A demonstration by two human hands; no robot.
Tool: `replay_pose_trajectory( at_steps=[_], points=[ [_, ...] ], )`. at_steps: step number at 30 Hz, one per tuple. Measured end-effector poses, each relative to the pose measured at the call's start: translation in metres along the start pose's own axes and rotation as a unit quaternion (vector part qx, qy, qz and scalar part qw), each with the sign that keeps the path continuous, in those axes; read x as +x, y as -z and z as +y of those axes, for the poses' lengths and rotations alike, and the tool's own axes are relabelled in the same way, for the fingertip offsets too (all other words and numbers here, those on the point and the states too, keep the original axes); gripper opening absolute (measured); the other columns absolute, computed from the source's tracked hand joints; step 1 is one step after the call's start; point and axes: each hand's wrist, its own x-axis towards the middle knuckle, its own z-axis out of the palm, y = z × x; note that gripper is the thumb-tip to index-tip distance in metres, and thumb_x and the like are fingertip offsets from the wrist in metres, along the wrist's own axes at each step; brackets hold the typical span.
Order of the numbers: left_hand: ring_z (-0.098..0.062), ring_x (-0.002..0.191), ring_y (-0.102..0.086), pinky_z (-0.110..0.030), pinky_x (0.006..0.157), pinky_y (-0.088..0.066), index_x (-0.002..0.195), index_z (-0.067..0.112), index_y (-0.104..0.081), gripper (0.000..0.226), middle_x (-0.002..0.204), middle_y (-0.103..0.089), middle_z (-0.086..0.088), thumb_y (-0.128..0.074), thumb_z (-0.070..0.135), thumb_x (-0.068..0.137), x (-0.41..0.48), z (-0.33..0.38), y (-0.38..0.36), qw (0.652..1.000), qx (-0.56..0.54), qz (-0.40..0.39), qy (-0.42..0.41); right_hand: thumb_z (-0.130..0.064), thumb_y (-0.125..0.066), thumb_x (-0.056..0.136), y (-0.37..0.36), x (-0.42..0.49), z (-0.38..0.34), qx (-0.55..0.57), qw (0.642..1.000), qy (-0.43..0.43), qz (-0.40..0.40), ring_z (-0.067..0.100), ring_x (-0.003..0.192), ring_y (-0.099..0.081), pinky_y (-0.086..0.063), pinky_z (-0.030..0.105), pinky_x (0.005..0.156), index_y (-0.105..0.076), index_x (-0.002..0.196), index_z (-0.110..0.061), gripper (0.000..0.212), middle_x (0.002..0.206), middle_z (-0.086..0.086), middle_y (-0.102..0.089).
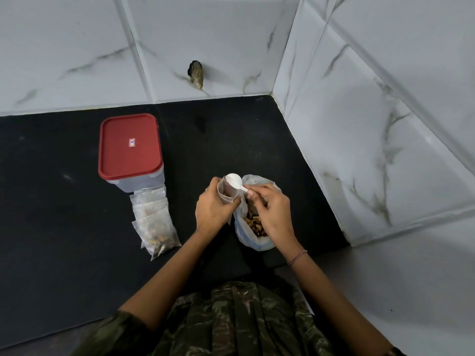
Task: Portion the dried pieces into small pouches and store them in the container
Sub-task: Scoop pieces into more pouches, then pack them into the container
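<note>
Camouflage shirt [231, 317] fills my feed's bottom edge. Past it, the left hand [212, 209] grips a small pouch [226, 194] and the right hand [272, 209] pinches the scoop [234, 181] at its mouth, above the bag of dried pieces [253, 223]. That mouth is narrow — pieces could spill onto the counter [64, 214]. Filled pouches [154, 222] lie by the lidded container [131, 152].

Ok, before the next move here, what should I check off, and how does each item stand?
1. The left hand grips the small pouch, mouth up: ok.
2. The right hand pinches the scoop at the pouch mouth: ok.
3. The scoop emptied: cannot tell.
4. The supply bag open, pieces left: ok.
5. The container open for storing: not ok, red lid on.
6. The filled pouches stored: not ok, they lie beside the container.
</note>
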Motion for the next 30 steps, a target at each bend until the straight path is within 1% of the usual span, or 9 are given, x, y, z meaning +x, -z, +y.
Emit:
replay_pose_trajectory(
  at_steps=[3,8,12,14,18,20,24,27,30],
  points=[
    [-0.010,0.090,-0.063,-0.033,0.073,-0.056,0.106,0.019,-0.054,0.041,0.099,-0.064,0.008,-0.076,0.038,0.076,0.001,0.001,0.000,1.000,0.012,0.004,-0.001,-0.010,-0.058,0.091,0.003,0.003,-0.002,0.053,0.997,-0.060,-0.017,-0.011,0.082,-0.055,-0.039,-0.002,0.077,-0.070,0.107,-0.008,0.019,0.101,0.000,-0.068],
    [-0.009,0.087,-0.063,-0.032,0.071,-0.056,0.104,0.020,-0.054,0.039,0.095,-0.062,0.011,-0.074,0.040,0.077,0.001,0.002,0.001,1.000,0.025,0.002,-0.005,-0.010,-0.059,0.091,0.003,0.002,0.001,0.032,0.998,-0.047,-0.007,-0.020,0.084,-0.053,-0.037,-0.004,0.077,-0.070,0.106,-0.010,0.019,0.098,-0.013,-0.061],
    [-0.005,0.083,-0.062,-0.030,0.072,-0.056,0.102,0.023,-0.054,0.035,0.091,-0.062,0.012,-0.074,0.038,0.078,-0.002,-0.003,0.005,1.000,0.026,-0.001,0.005,-0.016,-0.059,0.091,0.013,0.003,0.012,-0.002,0.997,-0.070,0.024,0.000,0.089,-0.059,-0.045,0.006,0.080,-0.070,0.105,-0.009,0.019,0.101,0.000,-0.067],
    [-0.004,0.083,-0.062,-0.029,0.072,-0.056,0.102,0.024,-0.053,0.035,0.091,-0.062,0.012,-0.074,0.038,0.078,-0.007,-0.007,0.008,1.000,0.029,-0.007,0.011,-0.019,-0.057,0.093,0.023,0.006,0.022,-0.071,0.993,-0.093,-0.019,0.006,0.091,-0.057,-0.046,0.015,0.078,-0.068,0.109,-0.010,0.021,0.100,0.000,-0.064],
    [-0.005,0.082,-0.062,-0.028,0.072,-0.054,0.103,0.024,-0.052,0.034,0.086,-0.059,0.016,-0.073,0.038,0.080,-0.017,-0.012,0.012,0.998,0.042,-0.022,0.033,-0.020,-0.055,0.094,0.039,0.001,0.041,-0.188,0.967,-0.108,-0.132,0.009,0.082,-0.054,-0.039,0.016,0.066,-0.067,0.107,-0.007,0.022,0.098,0.006,-0.063],
    [-0.007,0.083,-0.062,-0.028,0.071,-0.053,0.103,0.023,-0.052,0.034,0.086,-0.059,0.015,-0.072,0.040,0.080,-0.022,-0.013,0.012,0.997,0.050,-0.031,0.040,-0.020,-0.052,0.096,0.039,0.000,0.049,-0.242,0.951,-0.106,-0.162,0.014,0.084,-0.057,-0.039,0.020,0.067,-0.068,0.107,-0.006,0.024,0.102,0.010,-0.063],
    [-0.010,0.087,-0.062,-0.031,0.075,-0.054,0.112,0.023,-0.051,0.044,0.094,-0.059,0.013,-0.070,0.047,0.081,-0.030,-0.014,0.009,0.993,0.073,-0.072,0.061,-0.016,-0.047,0.097,0.030,0.001,0.051,-0.386,0.890,-0.093,-0.224,0.021,0.104,-0.054,-0.038,0.022,0.073,-0.058,0.121,-0.007,0.028,0.117,0.010,-0.055],
    [-0.011,0.088,-0.062,-0.032,0.075,-0.054,0.115,0.022,-0.051,0.050,0.096,-0.061,0.010,-0.070,0.051,0.079,-0.035,-0.011,0.005,0.989,0.076,-0.101,0.077,-0.013,-0.051,0.093,0.020,-0.006,0.045,-0.422,0.875,-0.012,-0.236,0.019,0.108,-0.048,-0.042,0.024,0.084,-0.053,0.124,-0.008,0.031,0.121,0.007,-0.050],
    [-0.013,0.092,-0.062,-0.036,0.080,-0.055,0.116,0.021,-0.052,0.052,0.102,-0.063,0.007,-0.072,0.050,0.077,-0.038,-0.006,0.000,0.984,0.069,-0.135,0.097,-0.013,-0.054,0.091,0.013,-0.008,0.041,-0.422,0.871,0.012,-0.250,0.019,0.112,-0.047,-0.043,0.026,0.088,-0.055,0.119,-0.006,0.029,0.122,0.008,-0.049]
  ],
)
